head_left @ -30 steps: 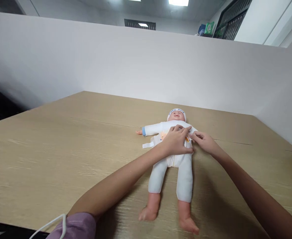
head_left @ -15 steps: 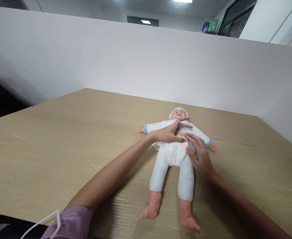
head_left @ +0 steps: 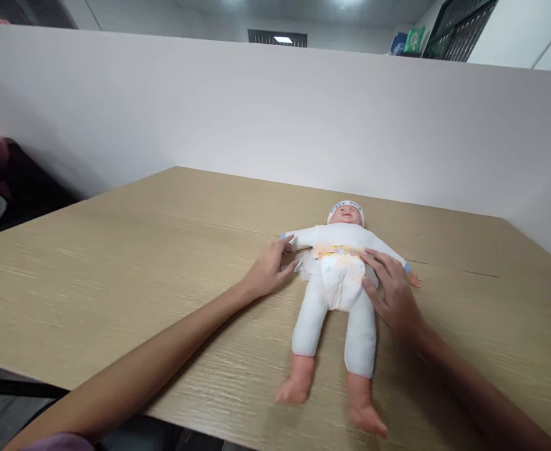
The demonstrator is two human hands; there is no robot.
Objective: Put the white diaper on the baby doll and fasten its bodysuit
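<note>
White cloth (head_left: 312, 322) covers the arms and legs of a doll (head_left: 345, 235), which lies on its back on the light-brown tabletop (head_left: 163, 275), with its head toward the white partition (head_left: 266, 106) and its bare feet toward the person. Around its hips sits a white diaper (head_left: 341, 279), with an orange and yellow print along the waist. Beside the doll's right arm is the left hand (head_left: 267, 268), its thumb and fingers spread apart; nothing is seen in its grasp, and the thumb points to the loose, thin side wing (head_left: 307, 264) of the diaper. At the other hip, the right hand (head_left: 392, 293) has its fingers slightly bent and its thumb separated from them; the fingertips lie on the diaper's side, without closing around it. A white headband (head_left: 345, 205) with blue letters surrounds the doll's forehead.
</note>
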